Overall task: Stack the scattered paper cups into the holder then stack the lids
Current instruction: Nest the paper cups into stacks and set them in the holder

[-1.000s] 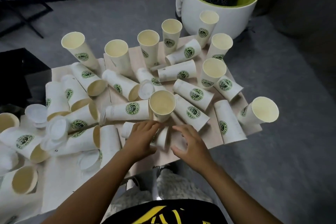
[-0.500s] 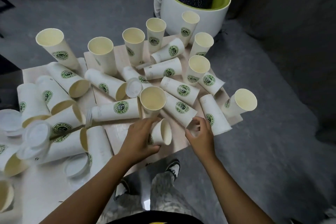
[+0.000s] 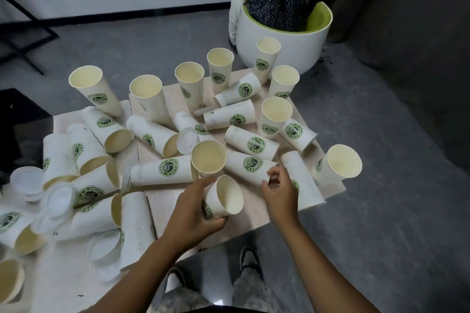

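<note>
Head view, nearest first: my left hand [image 3: 189,213] grips a paper cup [image 3: 223,198] at the desk's [image 3: 254,221] near edge, its long axis tilted, mouth facing 2 o'clock. My right hand [image 3: 279,190], at 3 o'clock of it, has fingers curled at the rim of a lying cup [image 3: 250,165]; whether it pinches it I cannot tell. Beyond, eight cups stand upright and about fourteen lie on their sides, pointing every way. Clear lids [image 3: 57,201] sit in loose stacks at 9 o'clock, uncountable.
</note>
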{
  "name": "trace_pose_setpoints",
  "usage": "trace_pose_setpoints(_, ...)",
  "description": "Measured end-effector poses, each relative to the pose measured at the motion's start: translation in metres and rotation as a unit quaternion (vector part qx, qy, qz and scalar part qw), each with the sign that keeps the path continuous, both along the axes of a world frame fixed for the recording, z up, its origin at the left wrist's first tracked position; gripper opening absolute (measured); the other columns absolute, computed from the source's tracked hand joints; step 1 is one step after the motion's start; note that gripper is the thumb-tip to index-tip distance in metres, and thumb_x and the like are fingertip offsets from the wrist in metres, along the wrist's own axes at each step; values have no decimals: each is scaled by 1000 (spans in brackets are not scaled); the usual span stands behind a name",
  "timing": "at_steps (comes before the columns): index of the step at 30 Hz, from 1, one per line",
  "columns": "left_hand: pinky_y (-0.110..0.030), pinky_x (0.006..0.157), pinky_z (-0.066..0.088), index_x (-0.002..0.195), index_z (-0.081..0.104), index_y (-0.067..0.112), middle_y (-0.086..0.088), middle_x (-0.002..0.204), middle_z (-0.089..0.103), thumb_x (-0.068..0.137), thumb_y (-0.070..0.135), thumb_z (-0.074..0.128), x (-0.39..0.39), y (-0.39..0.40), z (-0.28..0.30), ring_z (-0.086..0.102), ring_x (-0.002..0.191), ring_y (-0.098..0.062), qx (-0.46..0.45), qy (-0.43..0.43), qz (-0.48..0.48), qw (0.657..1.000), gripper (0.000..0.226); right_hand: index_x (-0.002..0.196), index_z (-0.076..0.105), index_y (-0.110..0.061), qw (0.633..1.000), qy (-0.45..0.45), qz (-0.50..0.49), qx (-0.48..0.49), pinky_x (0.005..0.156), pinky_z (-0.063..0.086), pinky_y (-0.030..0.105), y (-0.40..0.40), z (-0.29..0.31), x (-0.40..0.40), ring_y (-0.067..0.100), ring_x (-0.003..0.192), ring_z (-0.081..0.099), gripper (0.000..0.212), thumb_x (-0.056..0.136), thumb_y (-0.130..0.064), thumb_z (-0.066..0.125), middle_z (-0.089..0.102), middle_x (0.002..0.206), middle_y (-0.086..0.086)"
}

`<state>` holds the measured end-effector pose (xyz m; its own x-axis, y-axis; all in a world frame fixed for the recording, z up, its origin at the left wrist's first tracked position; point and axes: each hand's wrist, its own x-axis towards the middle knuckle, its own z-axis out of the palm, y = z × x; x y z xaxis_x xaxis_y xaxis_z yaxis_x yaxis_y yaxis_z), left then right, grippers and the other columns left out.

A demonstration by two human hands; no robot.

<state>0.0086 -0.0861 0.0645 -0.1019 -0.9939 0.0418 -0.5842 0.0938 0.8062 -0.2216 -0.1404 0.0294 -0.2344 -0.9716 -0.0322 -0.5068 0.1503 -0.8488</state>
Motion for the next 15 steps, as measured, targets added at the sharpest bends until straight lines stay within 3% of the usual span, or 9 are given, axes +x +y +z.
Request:
trace_pose_setpoints(3,-39,98,53,138,49,42,27,132,58,60,31,94,-8,3,12,59,121,-3,-7,13,32,999,90,104,58,-25,999,-6,26,-37,76,48,14,-1,30,-12,1,87,61,34,85,-1,71,65,94,-15)
trace_pose_setpoints(7,-36,96,55,133,47,48,26,130,59,62,29,95,-20,10,28,59,119,-3,-23,28,68,997,88,107,66,-19,986,50,96,-123,83,55,41,-9,71,-33,17,90,66,31,83,-2,74,70,97,-10)
trace_pose_setpoints(9,-39,94,56,131,47,47,22,129,60,62,26,95,-25,14,35,61,117,-6,-32,39,91,995,87,103,68,-16,969,85,138,-185,81,56,47,-18,93,-42,22,88,67,28,81,0,76,72,95,-6)
trace_pose_setpoints(13,-34,88,57,130,48,42,18,128,60,65,24,96,-27,22,59,62,113,-8,-61,55,152,985,83,100,71,-15,938,110,195,-266,76,56,40,-39,139,-49,13,83,63,29,79,1,80,72,93,-5)
trace_pose_setpoints(15,-22,83,56,131,47,41,21,127,59,65,25,97,-21,26,76,62,112,-5,-77,61,187,977,84,99,73,-13,921,104,210,-312,76,52,33,-51,165,-43,15,81,63,31,75,6,81,72,91,-4)
